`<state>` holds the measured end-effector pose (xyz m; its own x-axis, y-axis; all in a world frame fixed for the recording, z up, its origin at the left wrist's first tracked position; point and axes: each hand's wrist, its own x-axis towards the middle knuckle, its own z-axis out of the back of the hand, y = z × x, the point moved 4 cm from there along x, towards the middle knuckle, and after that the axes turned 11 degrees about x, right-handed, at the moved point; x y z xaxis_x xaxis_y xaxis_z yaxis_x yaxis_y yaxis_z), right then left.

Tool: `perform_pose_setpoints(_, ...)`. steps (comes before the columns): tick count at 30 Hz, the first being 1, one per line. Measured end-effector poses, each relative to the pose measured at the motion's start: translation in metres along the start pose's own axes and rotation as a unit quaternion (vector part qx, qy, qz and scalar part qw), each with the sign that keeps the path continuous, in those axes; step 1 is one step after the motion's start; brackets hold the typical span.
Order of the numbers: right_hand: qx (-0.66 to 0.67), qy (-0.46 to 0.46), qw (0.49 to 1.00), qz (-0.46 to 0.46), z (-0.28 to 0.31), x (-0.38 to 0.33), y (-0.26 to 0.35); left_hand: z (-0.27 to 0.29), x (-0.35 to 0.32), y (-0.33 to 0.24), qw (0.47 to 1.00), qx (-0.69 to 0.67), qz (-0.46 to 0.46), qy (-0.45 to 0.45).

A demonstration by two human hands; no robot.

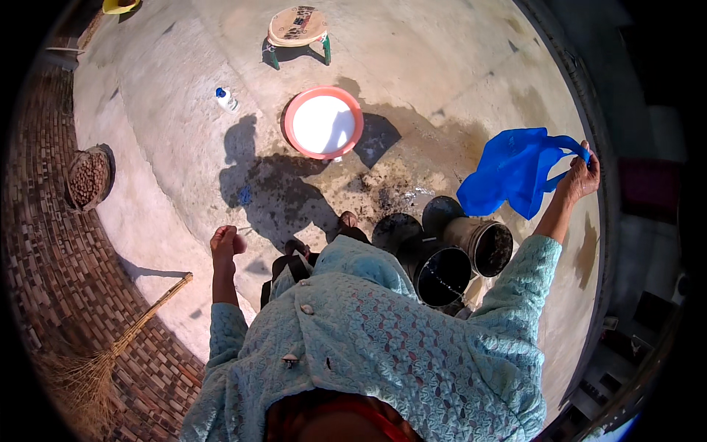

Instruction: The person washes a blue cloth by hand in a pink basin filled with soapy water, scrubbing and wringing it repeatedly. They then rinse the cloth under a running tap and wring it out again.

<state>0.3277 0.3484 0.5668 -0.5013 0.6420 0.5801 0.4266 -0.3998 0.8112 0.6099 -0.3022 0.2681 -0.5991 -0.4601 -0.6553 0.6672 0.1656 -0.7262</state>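
Observation:
Off to the right, my right hand (579,179) is closed around the handle of a blue cloth bag (502,171). The bag hangs limp and spreads to the left of the hand, its loose handle forming a loop. My left hand (225,241) is held out at the left over the pale floor, fingers curled in, with nothing seen in it. Ahead of me on the floor sits a pink basin (359,118) filled with white foam. Below the bag, a black bucket (417,259) stands beside a second, mud-coloured bucket (462,233); both have dark insides.
A small stool (297,27) with green legs stands beyond the basin, and a white bottle with a blue cap (227,100) to its left. At left are a basket (90,179) of round brown things and a straw broom (132,331) on brick paving. Wet patches mark the concrete.

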Motion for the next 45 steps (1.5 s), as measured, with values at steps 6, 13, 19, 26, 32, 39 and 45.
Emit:
perform_pose_setpoints(6, -0.17, 0.057, 0.876, -0.448, 0.111, -0.105, -0.183, -0.044, -0.006, -0.031, 0.999, 0.036, 0.009, 0.018)
perform_pose_setpoints(13, -0.014, -0.035, 0.942, -0.332, 0.145, -0.006, -0.22, -0.022, 0.006, -0.072, 0.992, 0.122, -0.001, -0.02)
perform_pose_setpoints(19, 0.089, 0.0, 0.918, -0.386, 0.1, 0.01, -0.221, 0.011, 0.022, -0.04, 0.969, 0.237, 0.056, -0.048)
perform_pose_setpoints(26, 0.001, 0.179, 0.919, -0.352, 0.09, 0.002, -0.183, 0.049, 0.07, 0.032, 0.936, 0.255, 0.235, -0.067)
perform_pose_setpoints(32, -0.23, 0.016, 0.972, 0.05, 0.105, 0.075, -0.075, -0.047, 0.184, -0.057, 0.934, 0.33, 0.137, 0.003)
perform_pose_setpoints(39, 0.12, -0.214, 0.935, -0.255, 0.198, 0.098, -0.16, -0.353, 0.25, -0.296, 0.902, 0.393, -0.143, 0.106)
perform_pose_setpoints(45, 0.137, -0.228, 0.907, -0.326, 0.218, 0.14, -0.29, -0.616, 0.063, -0.465, 0.828, 0.281, -0.318, 0.366)
